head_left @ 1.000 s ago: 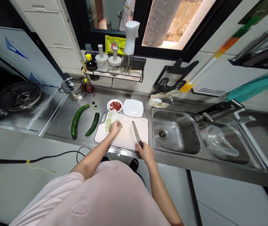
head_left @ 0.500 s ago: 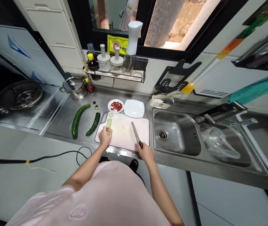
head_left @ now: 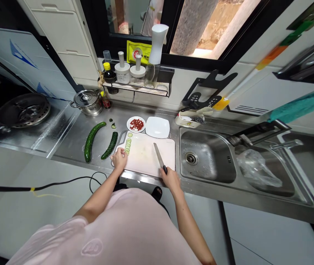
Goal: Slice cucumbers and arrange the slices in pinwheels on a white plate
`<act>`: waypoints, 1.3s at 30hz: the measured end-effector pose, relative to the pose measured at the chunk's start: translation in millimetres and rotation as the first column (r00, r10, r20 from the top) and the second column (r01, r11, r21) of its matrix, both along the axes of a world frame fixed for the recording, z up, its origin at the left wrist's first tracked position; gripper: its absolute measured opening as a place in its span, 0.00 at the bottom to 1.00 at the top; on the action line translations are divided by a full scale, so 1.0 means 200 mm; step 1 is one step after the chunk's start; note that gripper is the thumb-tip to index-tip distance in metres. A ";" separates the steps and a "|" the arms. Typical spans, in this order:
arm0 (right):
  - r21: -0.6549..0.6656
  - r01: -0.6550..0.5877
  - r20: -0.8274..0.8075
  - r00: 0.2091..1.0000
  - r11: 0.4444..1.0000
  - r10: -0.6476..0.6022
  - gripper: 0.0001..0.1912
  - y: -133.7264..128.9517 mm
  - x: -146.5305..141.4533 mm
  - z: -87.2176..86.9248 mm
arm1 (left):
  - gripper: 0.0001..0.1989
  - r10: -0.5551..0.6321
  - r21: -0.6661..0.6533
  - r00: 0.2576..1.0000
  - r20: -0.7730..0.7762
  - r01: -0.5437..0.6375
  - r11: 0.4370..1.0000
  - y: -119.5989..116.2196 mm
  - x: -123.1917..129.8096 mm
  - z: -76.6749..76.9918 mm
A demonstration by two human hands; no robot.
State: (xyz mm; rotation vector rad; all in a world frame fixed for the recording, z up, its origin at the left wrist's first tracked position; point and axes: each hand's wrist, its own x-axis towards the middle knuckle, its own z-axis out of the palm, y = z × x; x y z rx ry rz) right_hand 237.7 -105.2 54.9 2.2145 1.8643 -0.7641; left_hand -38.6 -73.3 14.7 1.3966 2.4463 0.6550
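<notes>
While the right hand [head_left: 171,179] stays at the front edge of the cutting board [head_left: 146,156], near its right corner, the left hand [head_left: 119,159] is over at the board's front left, as the head view shows. The right forearm slants up and inward from the lower right, and its fingers are wrapped round the black handle of the knife [head_left: 159,155]. The blade points away from the person and slightly left, over the board's right half; whether it touches the surface cannot be told.

The left forearm rises from the lower left toward the board, the hand reaching forward with its fingers bent. Its fingertips are at the near end of a row of overlapping cucumber slices [head_left: 128,142], which runs along the board's left side; whether they pinch a slice cannot be told. Left of the board, on the steel counter [head_left: 68,147], lie a shorter cucumber [head_left: 109,145] and a longer, curved cucumber [head_left: 91,141].
</notes>
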 end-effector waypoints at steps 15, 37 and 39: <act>-0.007 0.002 0.002 1.000 1.000 -0.002 0.26 0.00 0.00 0.00 | 0.08 -0.014 -0.009 0.999 -0.047 0.014 1.000 0.00 0.00 0.01; -0.030 0.008 -0.013 1.000 1.000 -0.009 0.25 0.00 0.00 0.03 | 0.17 -0.200 -0.119 0.961 -0.190 0.180 0.977 0.57 -0.02 0.05; -0.029 0.009 -0.009 1.000 1.000 -0.009 0.25 0.00 0.00 0.03 | 0.15 -0.211 -0.128 0.953 -0.216 0.187 0.974 0.58 -0.02 0.05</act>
